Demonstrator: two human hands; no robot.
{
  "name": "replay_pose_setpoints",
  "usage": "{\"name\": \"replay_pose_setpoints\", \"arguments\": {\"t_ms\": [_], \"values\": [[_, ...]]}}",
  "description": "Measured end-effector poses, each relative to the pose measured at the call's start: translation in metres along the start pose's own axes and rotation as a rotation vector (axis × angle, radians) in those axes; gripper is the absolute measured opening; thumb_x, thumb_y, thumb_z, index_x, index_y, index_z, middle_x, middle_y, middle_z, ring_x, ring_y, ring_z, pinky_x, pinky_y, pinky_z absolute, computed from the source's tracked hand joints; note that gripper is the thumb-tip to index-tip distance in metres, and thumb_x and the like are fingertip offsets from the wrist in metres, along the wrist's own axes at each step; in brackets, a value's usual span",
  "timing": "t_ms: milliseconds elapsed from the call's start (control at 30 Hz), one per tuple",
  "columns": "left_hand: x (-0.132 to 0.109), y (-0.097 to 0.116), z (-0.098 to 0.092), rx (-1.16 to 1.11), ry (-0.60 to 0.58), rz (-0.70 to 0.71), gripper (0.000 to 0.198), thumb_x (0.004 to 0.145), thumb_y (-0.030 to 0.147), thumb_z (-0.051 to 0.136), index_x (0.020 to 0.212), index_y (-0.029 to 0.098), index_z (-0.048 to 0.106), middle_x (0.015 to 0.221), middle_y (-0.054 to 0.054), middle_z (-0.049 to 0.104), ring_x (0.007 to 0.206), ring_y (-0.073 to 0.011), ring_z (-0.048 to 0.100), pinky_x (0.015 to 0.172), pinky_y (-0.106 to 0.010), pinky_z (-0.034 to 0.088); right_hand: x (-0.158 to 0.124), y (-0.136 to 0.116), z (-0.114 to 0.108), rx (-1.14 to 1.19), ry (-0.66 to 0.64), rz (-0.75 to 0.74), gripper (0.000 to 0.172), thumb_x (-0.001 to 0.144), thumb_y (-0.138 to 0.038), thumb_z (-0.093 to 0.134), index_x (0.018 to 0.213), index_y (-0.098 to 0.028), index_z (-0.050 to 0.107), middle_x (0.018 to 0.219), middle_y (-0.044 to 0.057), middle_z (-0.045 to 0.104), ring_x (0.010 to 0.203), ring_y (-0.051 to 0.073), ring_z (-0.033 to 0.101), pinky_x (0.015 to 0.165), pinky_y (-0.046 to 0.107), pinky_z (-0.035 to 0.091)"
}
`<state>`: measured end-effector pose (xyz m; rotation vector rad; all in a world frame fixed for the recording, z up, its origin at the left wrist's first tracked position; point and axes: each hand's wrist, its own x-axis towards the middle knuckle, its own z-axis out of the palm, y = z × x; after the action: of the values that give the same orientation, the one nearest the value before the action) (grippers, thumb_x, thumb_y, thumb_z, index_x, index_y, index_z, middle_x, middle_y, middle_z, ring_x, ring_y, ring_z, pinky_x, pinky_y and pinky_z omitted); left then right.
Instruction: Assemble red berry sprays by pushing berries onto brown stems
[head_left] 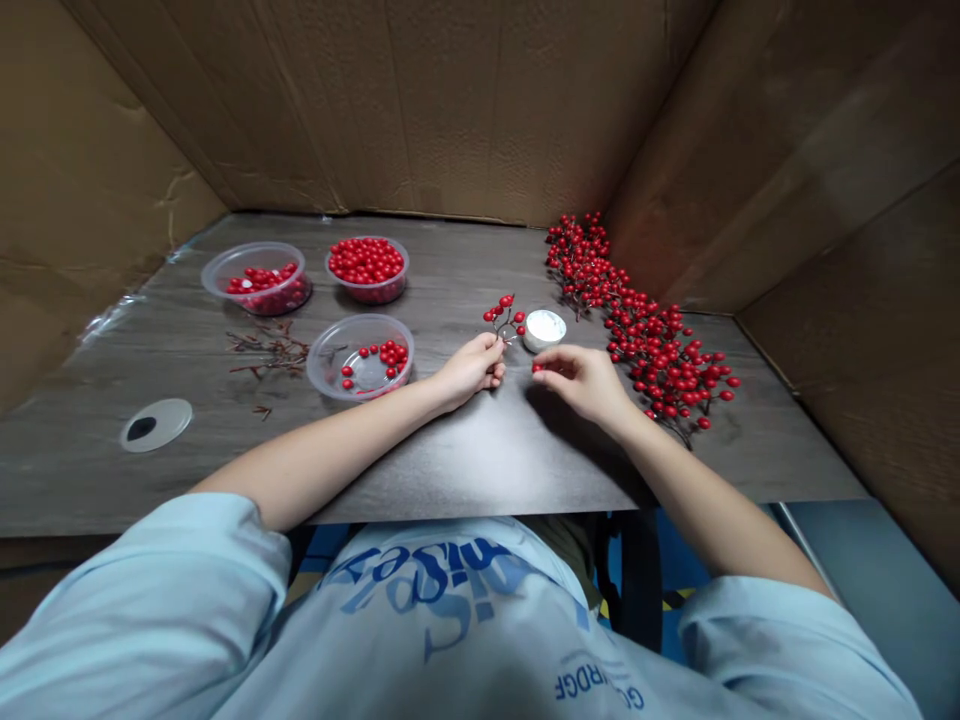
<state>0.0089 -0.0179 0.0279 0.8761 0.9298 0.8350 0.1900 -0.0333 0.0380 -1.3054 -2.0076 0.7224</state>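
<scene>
Red sprig (pixel 499 311), just left of the cup (pixel 533 343): on my remote view, I see its stem pinched between the left hand's (pixel 474 373) thumb and fingers. Nearer than the cup, the right hand (pixel 587 385) closes its fingertips on a berry (pixel 537 367). Branches (pixel 660 345) lie right of the cup.

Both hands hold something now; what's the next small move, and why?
I'd probably bring the red berry in the right hand toward the berry sprig in the left hand: the hands are close, and berry and sprig are apart. Whether the sprig has a bare tip is too small to tell.
</scene>
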Motion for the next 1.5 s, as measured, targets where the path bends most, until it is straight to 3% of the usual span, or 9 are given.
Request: {"name": "replay_pose_setpoints", "arguments": {"t_ms": [167, 467, 933, 1500], "values": [[0.001, -0.003, -0.004, -0.06, -0.079, 0.071, 0.01, 0.091, 0.017, 0.037, 0.081, 0.016, 0.037, 0.059, 0.005, 0.035, 0.049, -0.0055, 0.039, 0.046, -0.015, 0.031, 0.018, -0.002, 0.014, 0.246, 0.156, 0.08, 0.023, 0.071, -0.029, 0.065, 0.086, -0.013, 0.071, 0.083, 0.007, 0.071, 0.067, 0.015, 0.063, 0.06, 0.026, 0.049], [0.003, -0.008, -0.009, -0.069, -0.134, 0.073, 0.004, 0.082, 0.014, 0.048, 0.084, 0.015, 0.044, 0.07, 0.003, 0.039, 0.054, -0.0046, 0.038, 0.049, -0.017, 0.03, 0.008, 0.003, 0.024, 0.418, 0.312, 0.146, 0.022, 0.068, -0.027, 0.066, 0.085, -0.013, 0.067, 0.084, 0.007, 0.07, 0.066, 0.013, 0.063, 0.059, 0.025, 0.05], [0.004, -0.008, -0.012, -0.023, -0.178, 0.064, 0.013, 0.076, 0.02, 0.057, 0.081, 0.013, 0.047, 0.066, 0.003, 0.042, 0.052, -0.0041, 0.038, 0.05, -0.017, 0.031, 0.006, -0.001, 0.029, 0.475, 0.313, 0.212, 0.022, 0.065, -0.028, 0.068, 0.081, -0.013, 0.068, 0.077, 0.006, 0.07, 0.062, 0.014, 0.063, 0.057, 0.026, 0.051], [0.004, -0.008, -0.012, 0.021, -0.126, 0.081, 0.01, 0.078, 0.018, 0.058, 0.079, 0.01, 0.054, 0.066, 0.002, 0.045, 0.049, -0.0021, 0.036, 0.048, -0.016, 0.028, 0.002, 0.004, 0.031, 0.309, 0.313, 0.131, 0.02, 0.07, -0.029, 0.064, 0.082, -0.014, 0.068, 0.082, 0.007, 0.07, 0.071, 0.016, 0.064, 0.07, 0.03, 0.052]]}}
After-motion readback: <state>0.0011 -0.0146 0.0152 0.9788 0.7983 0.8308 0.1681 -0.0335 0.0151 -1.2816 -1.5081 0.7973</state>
